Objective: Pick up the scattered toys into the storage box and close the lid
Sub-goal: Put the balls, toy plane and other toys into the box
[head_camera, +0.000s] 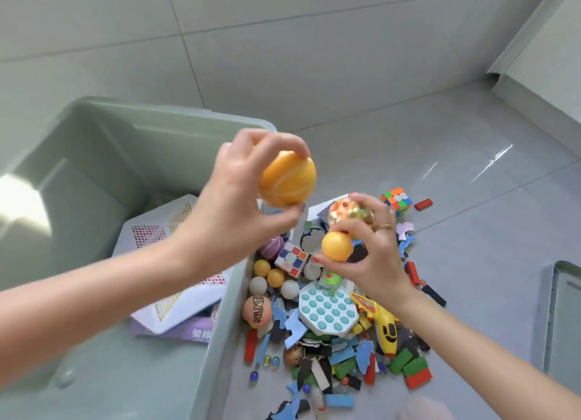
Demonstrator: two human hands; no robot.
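My left hand [234, 199] grips a large orange ball [287, 179] in its fingertips, raised above the right rim of the grey-green storage box [94, 168]. My right hand [369, 256] pinches a small orange ball [337, 247] between thumb and finger and also holds a clear squishy ball with coloured bits [349, 210] against the palm, above the toy pile. The box stands open at the left and holds a white perforated basket [176, 278] lying on a purple booklet [188, 333].
The toy pile [330, 325] lies on the tiled floor right of the box: small balls, two puzzle cubes [396, 199], a teal pop-bubble toy [327, 309], a yellow toy plane [385, 325], blocks, marbles and puzzle pieces. The box lid [562, 319] lies at the right edge.
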